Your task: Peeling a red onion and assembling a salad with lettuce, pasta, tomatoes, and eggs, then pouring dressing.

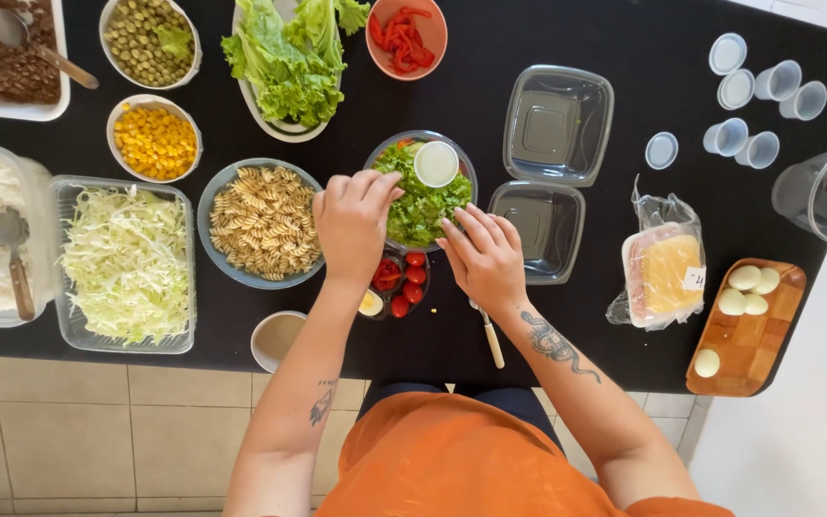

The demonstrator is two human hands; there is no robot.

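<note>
Green chopped lettuce (421, 206) is what I'm pressing into the clear salad container (382, 153); left hand (351, 222) and right hand (482, 257) spread, holding nothing. Next, I'd judge, comes evening out the greens around the sauce cup (435, 164).

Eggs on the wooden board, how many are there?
5 peeled eggs on the wooden board: four clustered at its far end, one alone at its near end. None looks hidden.

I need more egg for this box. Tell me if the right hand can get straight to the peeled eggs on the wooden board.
Probably yes. The right hand rests on the salad container, and the peeled eggs lie out to its right. Only the bagged cheese sits between, low enough to pass over.
</note>
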